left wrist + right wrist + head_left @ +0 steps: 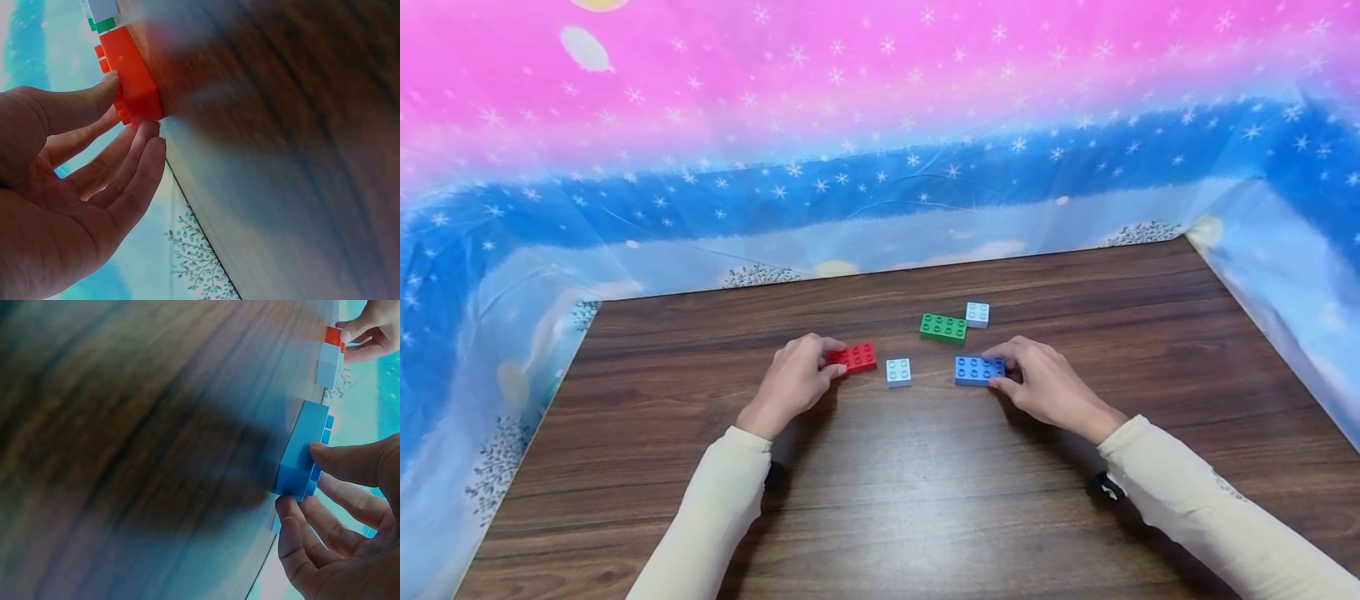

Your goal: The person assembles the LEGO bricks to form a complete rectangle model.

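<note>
In the head view my left hand (797, 375) pinches the left end of a red toy brick (859, 357), thumb on the near side. The left wrist view shows the same red brick (132, 72) low at the wooden surface, with the thumb against its studded edge. My right hand (1041, 379) grips the right end of a blue brick (973, 371) between thumb and fingers. That blue brick (304, 450) appears close up in the right wrist view. A small white brick (898, 372) with a two-by-two stud top lies between the hands, just right of the red one.
Behind the blue brick lies a green brick (943, 328), and a second small white brick (977, 314) sits at its right end. All are on a dark wooden table (880, 517). A pink and blue patterned cloth (850, 192) rises along the table's far and side edges.
</note>
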`<state>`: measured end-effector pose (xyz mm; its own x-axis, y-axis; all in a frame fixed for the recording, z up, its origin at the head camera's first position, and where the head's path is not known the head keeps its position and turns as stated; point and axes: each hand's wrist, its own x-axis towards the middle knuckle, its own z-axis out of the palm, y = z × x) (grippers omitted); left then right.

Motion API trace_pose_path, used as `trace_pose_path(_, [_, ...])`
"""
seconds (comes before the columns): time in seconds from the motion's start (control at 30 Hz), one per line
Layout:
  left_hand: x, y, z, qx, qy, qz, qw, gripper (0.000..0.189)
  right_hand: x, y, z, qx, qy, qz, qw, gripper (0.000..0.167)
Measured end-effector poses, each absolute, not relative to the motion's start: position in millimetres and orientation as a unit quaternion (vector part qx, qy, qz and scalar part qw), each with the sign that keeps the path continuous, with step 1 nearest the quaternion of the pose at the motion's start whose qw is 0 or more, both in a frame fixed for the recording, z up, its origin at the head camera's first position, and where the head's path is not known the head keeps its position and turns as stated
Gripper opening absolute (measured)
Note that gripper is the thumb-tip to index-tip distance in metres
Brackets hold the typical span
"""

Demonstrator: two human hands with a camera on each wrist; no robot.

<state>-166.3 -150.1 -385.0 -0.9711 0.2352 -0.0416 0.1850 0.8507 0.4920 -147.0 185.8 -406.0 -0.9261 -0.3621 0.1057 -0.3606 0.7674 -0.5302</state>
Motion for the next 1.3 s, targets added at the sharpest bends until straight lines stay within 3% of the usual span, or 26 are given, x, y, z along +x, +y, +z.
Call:
trace_pose_path(0.77, [-140, -157, -381, 0.143, 0.954, 0.253, 0.075, 0.030, -142, 193, -405, -0.200, 0.934, -0.295, 0.008, 0.032])
trace_pose_path(1.3, [-129, -136, -383, 0.166, 0.949, 0.256, 0.085, 0.030, -141, 194, -406, -0.202, 0.932, -0.299, 0.014, 0.031])
